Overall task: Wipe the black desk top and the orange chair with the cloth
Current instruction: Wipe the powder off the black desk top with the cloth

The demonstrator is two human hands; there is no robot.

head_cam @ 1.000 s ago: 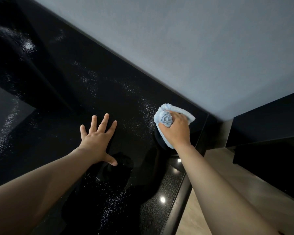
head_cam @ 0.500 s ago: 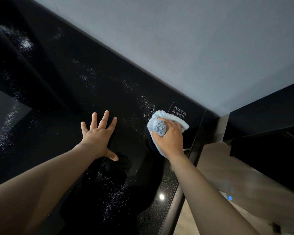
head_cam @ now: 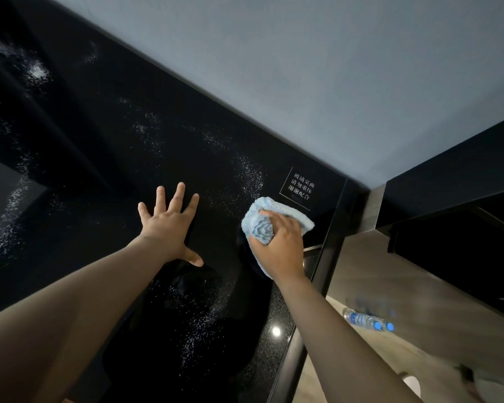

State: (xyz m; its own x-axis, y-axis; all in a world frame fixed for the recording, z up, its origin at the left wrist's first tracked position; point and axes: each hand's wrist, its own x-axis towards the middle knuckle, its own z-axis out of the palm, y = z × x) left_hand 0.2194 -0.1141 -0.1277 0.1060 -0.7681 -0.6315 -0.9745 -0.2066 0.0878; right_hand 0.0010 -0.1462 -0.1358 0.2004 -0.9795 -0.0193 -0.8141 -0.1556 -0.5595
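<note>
The light-blue cloth (head_cam: 261,229) lies bunched on the glossy black bench (head_cam: 99,135), near the bench's right edge and just below a small label (head_cam: 300,189) printed with white characters. The right hand (head_cam: 280,245) grips the cloth from above, with the fingers curled round the gathered folds; part of the cloth extends past the fingertips toward the label, and part shows beneath the wrist. The cloth is in contact with the bench surface.

The left hand (head_cam: 169,228) rests flat on the bench to the left of the cloth, apart from it, with the fingers straight and spread and the thumb pointing toward the right hand. It holds nothing.

White specks (head_cam: 250,175) lie scattered over the bench in bands: just above the cloth, toward the far left, and between the forearms. A round light spot (head_cam: 276,331) reflects near the right edge. A grey wall (head_cam: 332,68) borders the bench at the back. Beyond the right edge, a clear bottle (head_cam: 367,319) with a blue cap lies on the floor (head_cam: 405,353).
</note>
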